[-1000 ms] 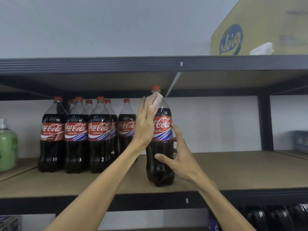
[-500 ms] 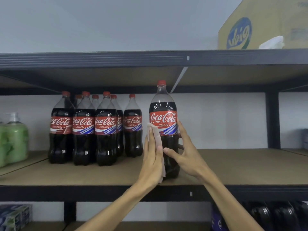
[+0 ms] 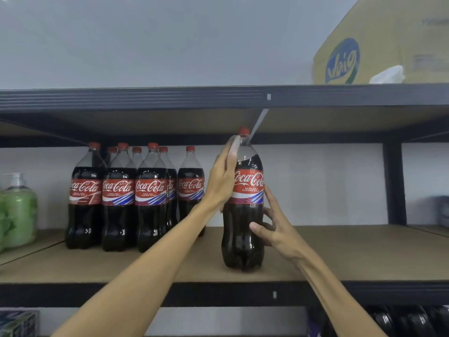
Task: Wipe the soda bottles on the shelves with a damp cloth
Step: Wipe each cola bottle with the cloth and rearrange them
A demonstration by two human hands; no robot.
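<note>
One soda bottle (image 3: pixel 243 215) stood apart on the brown shelf (image 3: pixel 352 254), with seven bottles (image 3: pixel 119 198) grouped to its left. The left grip (image 3: pixel 222 176), fingers straight, pressed the cloth (image 3: pixel 233 145) to its shoulder. The right grip (image 3: pixel 272 229) curled around its waist. A white wall (image 3: pixel 315 181) stood behind.

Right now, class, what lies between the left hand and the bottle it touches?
A pale cloth, pressed by the left hand against the shoulder of the bottle; the head view shows its edge.

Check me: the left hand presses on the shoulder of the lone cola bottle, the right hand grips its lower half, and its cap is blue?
Not quite. The head view shows the cap is red. The rest holds: left hand on the cola bottle's shoulder, right hand gripping its lower half.
</note>
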